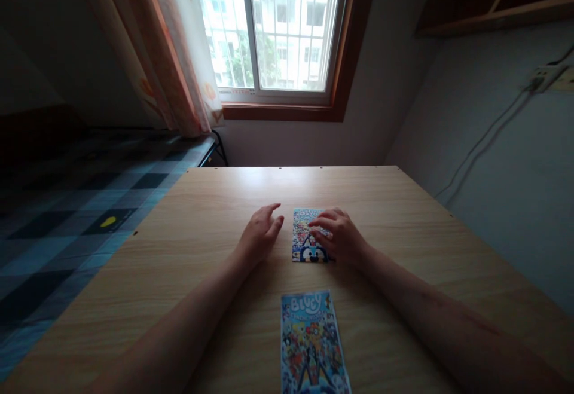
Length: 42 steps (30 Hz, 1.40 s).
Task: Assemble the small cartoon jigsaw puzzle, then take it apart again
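A small cartoon picture, which looks like a jigsaw puzzle, lies flat on the table with a blue dog's face at its lower edge. Over its right side is my right hand, fingers bent and apart; whether the fingertips touch it I cannot tell. My left hand rests just left of the picture, holding nothing, thumb and fingers apart. Nearer to me lies a larger sheet marked "BLUEY" with a similar cartoon crowd. The bottom of this sheet runs out of view between my forearms.
The wooden table has pale grain and reaches toward the wall below a barred window. A bed with a checked cover stands at the left, beside an orange curtain. A cable hangs along the right wall.
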Each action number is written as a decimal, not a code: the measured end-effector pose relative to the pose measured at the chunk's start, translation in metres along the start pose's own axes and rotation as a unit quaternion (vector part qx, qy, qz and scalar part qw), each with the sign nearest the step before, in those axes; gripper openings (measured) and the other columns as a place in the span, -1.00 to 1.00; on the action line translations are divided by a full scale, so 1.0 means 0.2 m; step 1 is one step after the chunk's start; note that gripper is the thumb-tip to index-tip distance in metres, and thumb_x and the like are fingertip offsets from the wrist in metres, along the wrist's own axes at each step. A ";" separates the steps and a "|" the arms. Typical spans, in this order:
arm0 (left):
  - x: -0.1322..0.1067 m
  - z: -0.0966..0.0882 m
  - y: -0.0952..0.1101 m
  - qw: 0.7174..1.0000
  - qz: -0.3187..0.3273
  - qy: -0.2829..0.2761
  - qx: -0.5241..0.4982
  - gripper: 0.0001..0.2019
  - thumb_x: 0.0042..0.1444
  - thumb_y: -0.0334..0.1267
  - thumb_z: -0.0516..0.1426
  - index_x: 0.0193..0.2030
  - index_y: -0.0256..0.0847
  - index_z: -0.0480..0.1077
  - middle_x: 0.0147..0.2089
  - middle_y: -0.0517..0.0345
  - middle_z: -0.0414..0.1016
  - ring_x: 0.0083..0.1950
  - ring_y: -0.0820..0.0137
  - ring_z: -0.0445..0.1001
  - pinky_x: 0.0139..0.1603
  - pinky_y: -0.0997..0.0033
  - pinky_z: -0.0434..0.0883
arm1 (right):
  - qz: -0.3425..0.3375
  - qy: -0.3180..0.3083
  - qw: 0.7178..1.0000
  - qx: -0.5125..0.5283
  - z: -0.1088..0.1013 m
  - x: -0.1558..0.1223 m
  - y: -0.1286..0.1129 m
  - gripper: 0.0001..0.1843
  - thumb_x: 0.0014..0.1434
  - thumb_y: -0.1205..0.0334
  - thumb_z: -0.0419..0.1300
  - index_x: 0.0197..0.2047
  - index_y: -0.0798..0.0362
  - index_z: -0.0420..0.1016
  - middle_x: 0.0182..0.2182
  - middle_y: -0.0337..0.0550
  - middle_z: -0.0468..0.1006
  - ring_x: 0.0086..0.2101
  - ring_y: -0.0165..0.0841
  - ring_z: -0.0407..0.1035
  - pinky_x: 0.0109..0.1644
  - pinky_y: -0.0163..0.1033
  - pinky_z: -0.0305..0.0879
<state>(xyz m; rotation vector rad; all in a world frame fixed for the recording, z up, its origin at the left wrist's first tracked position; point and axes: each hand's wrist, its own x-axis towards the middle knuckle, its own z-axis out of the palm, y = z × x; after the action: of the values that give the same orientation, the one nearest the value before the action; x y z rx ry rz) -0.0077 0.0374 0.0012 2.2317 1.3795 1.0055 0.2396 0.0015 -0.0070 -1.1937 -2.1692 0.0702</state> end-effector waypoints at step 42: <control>0.03 -0.02 -0.02 0.999 0.016 -0.048 0.002 -0.50 0.30 -0.01 -0.13 0.07 -0.25 0.48 0.08 -0.07 0.56 0.13 0.14 0.49 0.21 0.07 0.40 | 0.276 -0.005 0.929 -0.248 -0.48 -0.47 0.92 -0.57 0.32 0.21 0.00 0.13 0.08 0.55 0.14 -0.06 0.50 0.11 -0.19 0.36 0.28 -0.14 0.20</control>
<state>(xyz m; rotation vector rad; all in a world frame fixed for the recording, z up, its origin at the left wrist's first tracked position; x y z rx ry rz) -0.0110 0.0447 0.0034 2.2794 1.3094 0.8934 0.4648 0.0125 -0.0434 -2.0704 -1.8416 -0.2508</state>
